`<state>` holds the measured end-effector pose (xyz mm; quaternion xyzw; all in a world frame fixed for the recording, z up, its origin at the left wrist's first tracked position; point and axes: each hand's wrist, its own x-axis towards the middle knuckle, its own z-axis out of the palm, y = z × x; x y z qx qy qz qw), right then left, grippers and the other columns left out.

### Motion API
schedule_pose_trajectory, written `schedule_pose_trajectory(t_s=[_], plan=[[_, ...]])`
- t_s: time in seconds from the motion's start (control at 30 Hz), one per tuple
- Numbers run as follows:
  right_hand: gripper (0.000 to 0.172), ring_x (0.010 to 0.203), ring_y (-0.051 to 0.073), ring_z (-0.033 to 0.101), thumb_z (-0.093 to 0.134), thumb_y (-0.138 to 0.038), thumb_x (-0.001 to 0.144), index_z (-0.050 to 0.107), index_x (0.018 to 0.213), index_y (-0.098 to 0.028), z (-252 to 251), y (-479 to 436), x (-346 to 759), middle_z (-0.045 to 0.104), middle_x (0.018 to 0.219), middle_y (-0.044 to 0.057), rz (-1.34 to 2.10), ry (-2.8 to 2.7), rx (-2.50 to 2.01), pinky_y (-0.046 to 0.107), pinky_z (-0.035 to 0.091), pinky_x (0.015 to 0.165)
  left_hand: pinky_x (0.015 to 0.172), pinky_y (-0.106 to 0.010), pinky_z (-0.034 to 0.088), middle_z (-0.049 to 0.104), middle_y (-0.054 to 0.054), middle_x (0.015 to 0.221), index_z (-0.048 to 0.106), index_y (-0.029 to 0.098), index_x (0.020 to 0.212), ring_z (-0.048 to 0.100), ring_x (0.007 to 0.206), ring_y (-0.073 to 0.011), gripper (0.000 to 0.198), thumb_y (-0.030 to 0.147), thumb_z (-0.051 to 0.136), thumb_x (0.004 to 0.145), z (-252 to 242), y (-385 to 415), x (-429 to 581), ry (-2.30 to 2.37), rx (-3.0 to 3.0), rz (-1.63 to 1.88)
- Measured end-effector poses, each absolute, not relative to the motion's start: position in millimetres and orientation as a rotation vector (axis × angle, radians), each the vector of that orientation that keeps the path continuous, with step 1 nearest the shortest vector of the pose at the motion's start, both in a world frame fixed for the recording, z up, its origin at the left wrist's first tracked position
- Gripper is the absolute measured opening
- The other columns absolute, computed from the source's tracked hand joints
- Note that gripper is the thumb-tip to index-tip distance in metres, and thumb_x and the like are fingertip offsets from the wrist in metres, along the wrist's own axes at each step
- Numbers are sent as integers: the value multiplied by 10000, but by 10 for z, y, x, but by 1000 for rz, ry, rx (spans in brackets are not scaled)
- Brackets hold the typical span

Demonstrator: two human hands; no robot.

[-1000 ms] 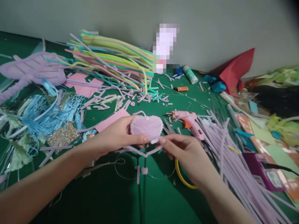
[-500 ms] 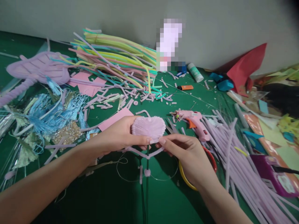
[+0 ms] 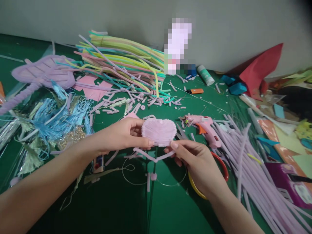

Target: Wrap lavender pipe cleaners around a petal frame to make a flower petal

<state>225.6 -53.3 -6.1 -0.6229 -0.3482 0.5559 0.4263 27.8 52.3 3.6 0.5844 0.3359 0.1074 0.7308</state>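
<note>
The left hand's (image 3: 128, 135) fingertips are hidden behind a lilac heart (image 3: 159, 131), while the right hand (image 3: 192, 154) covers the middle of the scissors (image 3: 194, 188). Beyond both, pixels blot out an object (image 3: 177, 45); farther right, lilac rods (image 3: 248, 162) run out of view.

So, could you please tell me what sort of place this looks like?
It looks like a craft worktable, perhaps in a small workshop or home: a pink glue gun, scissors and a pile of coloured pipe cleaners suggest it.
</note>
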Motion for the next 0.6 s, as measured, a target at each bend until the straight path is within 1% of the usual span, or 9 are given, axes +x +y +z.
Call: schedule_pose_trajectory(t_s=[0.07,0.13,0.17,0.23,0.3,0.37,0.43,0.53,0.6], plan=[[308,622,129,556,719,-482,769,766,817,-182,-48,-535,2247,712,763,59,1450,-907,-1528,232,424,503,728,-258,553,750,-26,911,710,178,957,695,824,-174,242,294,757,749,38,521,284,755,1320,242],[286,674,135,585,759,-444,735,761,874,-195,-35,-531,2214,717,799,45,1521,-945,-1484,228,447,545,750,-266,551,752,-27,937,706,183,978,695,858,-183,259,285,758,746,43,509,306,754,1328,245],[263,680,130,587,787,-410,708,757,870,-206,-32,-526,2192,714,790,27,1547,-951,-1462,225,454,567,773,-273,549,751,-27,954,702,187,999,694,888,-189,276,278,757,745,48,501,319,745,1325,244],[202,649,112,570,810,-367,681,742,795,-215,-33,-514,2144,689,723,-7,1556,-927,-1441,220,454,590,811,-284,543,746,-27,977,690,194,1039,687,947,-202,310,275,754,747,64,479,344,722,1320,249],[192,611,104,544,798,-380,691,719,728,-209,-42,-503,2103,657,664,-20,1524,-874,-1447,223,447,581,816,-287,536,734,-27,990,674,197,1052,675,974,-209,307,295,734,767,85,456,362,730,1331,282],[217,598,105,530,796,-399,689,709,703,-201,-52,-498,2077,648,651,-15,1494,-844,-1463,229,444,574,786,-274,525,716,-23,978,662,193,1018,665,938,-198,263,329,701,796,103,435,371,795,1371,349],[234,594,109,525,810,-404,664,708,685,-195,-56,-498,2063,647,649,-10,1487,-837,-1475,235,448,578,740,-255,504,690,-13,912,651,180,940,647,862,-175,220,355,681,810,112,420,374,889,1412,415],[231,592,107,522,824,-393,642,713,673,-193,-52,-501,2049,648,645,-10,1503,-826,-1463,234,454,585,699,-232,475,632,13,801,633,168,837,610,785,-149,200,350,699,787,114,407,381,938,1422,443],[211,597,102,523,826,-374,647,725,696,-194,-50,-503,2040,651,650,-12,1522,-817,-1443,225,455,591,694,-224,465,606,22,774,624,166,800,596,771,-141,189,330,712,772,117,400,390,927,1410,442]])
